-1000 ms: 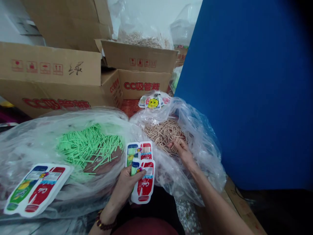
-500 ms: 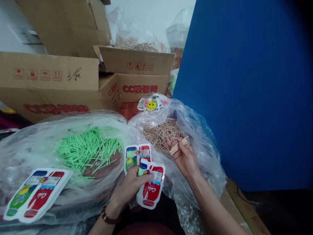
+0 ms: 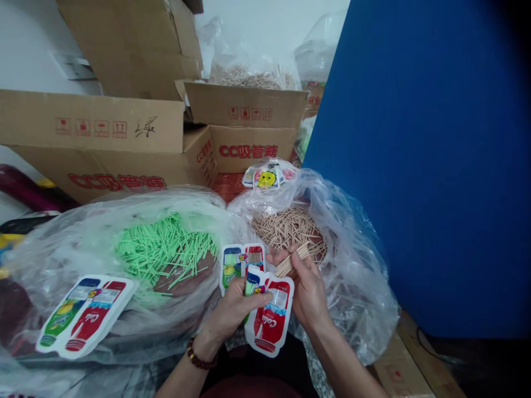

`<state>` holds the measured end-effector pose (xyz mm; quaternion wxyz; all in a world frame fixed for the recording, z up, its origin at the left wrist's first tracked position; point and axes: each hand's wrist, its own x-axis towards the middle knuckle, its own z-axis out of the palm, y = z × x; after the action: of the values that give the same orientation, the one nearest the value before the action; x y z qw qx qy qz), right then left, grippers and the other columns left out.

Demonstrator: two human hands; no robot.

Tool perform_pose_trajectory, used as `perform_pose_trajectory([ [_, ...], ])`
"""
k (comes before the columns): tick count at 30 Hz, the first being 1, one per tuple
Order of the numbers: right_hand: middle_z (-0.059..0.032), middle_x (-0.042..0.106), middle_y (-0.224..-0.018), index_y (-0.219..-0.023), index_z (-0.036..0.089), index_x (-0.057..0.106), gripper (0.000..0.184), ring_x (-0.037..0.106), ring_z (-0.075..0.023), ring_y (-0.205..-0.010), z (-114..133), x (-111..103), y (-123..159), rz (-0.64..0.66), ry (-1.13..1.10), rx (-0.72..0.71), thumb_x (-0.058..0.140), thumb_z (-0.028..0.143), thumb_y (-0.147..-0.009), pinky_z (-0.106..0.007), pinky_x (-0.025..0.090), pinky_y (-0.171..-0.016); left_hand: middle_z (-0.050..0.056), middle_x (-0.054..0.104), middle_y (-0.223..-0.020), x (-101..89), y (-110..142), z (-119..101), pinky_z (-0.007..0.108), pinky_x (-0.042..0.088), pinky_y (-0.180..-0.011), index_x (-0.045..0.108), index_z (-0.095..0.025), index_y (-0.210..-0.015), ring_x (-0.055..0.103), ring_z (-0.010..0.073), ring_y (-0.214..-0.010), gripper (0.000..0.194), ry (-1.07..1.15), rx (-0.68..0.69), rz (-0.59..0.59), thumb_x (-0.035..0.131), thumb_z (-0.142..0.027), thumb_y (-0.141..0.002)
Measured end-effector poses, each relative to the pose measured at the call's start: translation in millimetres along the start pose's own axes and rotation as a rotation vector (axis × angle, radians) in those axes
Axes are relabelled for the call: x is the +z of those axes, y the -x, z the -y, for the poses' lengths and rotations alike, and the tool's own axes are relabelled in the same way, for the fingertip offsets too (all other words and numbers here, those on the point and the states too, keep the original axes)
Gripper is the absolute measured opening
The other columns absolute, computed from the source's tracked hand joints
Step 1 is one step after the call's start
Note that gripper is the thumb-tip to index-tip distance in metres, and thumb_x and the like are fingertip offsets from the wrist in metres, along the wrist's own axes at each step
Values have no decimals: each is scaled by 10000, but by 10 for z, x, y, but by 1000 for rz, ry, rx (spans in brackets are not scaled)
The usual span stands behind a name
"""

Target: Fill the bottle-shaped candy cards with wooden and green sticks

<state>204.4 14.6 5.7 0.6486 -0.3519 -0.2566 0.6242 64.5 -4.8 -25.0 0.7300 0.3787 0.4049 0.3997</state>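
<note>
My left hand (image 3: 234,309) grips a bottle-shaped printed packet (image 3: 269,318), red and white with a cola label, with green sticks in its left side. My right hand (image 3: 305,287) pinches a small bundle of tan sticks (image 3: 292,258) right at the packet's top edge. A second filled packet (image 3: 243,262) lies just behind my left hand. Behind my right hand, a clear plastic bag holds a heap of tan sticks (image 3: 290,226). To the left, another clear bag holds green sticks (image 3: 161,249).
An empty printed packet (image 3: 85,315) lies on the plastic at the lower left. Cardboard boxes (image 3: 103,138) with red lettering stand behind the bags. A blue panel (image 3: 418,155) fills the right side. A small bag with a smiley face (image 3: 267,177) sits behind the tan sticks.
My right hand lifted a bundle of tan sticks out of the bag and brought it left and down to the packet. My left hand tilted the packet toward it.
</note>
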Motion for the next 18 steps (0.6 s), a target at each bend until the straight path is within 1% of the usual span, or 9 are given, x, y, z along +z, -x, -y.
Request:
perform_pose_trajectory([
  [4, -15, 711, -872, -972, 265, 547, 175, 675, -238, -942, -37, -41, 31, 3, 29, -18, 614, 359, -840, -377, 538, -793, 33, 726, -804, -20, -6, -2, 276, 494, -681, 731, -145, -892, 629, 169, -671, 229, -2, 19, 7, 764, -264, -699],
  [7, -5, 718, -893, -934, 279, 559, 116, 647, -239, -1026, -36, -51, 59, 35, 79, -36, 598, 353, -853, -386, 524, -834, 35, 727, -824, -19, -15, -26, 274, 496, -686, 731, -145, -896, 635, 174, -695, 245, -18, 30, 8, 775, -264, -686],
  [10, -21, 713, -1025, -898, 266, 595, 73, 568, -221, -1168, -13, -64, 58, 125, 157, -42, 592, 330, -863, -378, 463, -954, 42, 731, -821, -8, -46, -54, 274, 502, -685, 726, -136, -879, 642, 175, -697, 242, -27, 44, -8, 779, -272, -685],
  [13, -40, 657, -1196, -882, 240, 628, 87, 556, -232, -1182, 26, -90, 0, 240, 210, 40, 622, 315, -839, -384, 446, -986, 39, 732, -816, 4, -94, -94, 262, 505, -685, 714, -133, -878, 642, 160, -692, 254, -25, 79, -18, 794, -260, -673],
  [15, -43, 629, -1248, -960, 250, 635, 151, 587, -236, -1139, 67, -107, -63, 284, 216, 64, 647, 308, -821, -396, 464, -967, 40, 735, -825, 16, -123, -133, 259, 507, -691, 708, -134, -890, 647, 156, -701, 261, -13, 95, -5, 797, -251, -674],
  [16, -42, 629, -1249, -1022, 266, 627, 207, 597, -235, -1125, 93, -114, -94, 291, 216, 49, 650, 312, -821, -404, 469, -962, 43, 738, -832, 24, -134, -155, 263, 510, -697, 707, -134, -895, 652, 158, -706, 264, -5, 94, -2, 796, -252, -676],
  [18, -37, 644, -1223, -1125, 298, 604, 284, 602, -227, -1119, 154, -120, -146, 291, 258, -24, 626, 339, -845, -415, 458, -978, 51, 745, -847, 44, -152, -193, 278, 517, -710, 711, -133, -895, 663, 170, -717, 267, 6, 78, -6, 796, -263, -677],
])
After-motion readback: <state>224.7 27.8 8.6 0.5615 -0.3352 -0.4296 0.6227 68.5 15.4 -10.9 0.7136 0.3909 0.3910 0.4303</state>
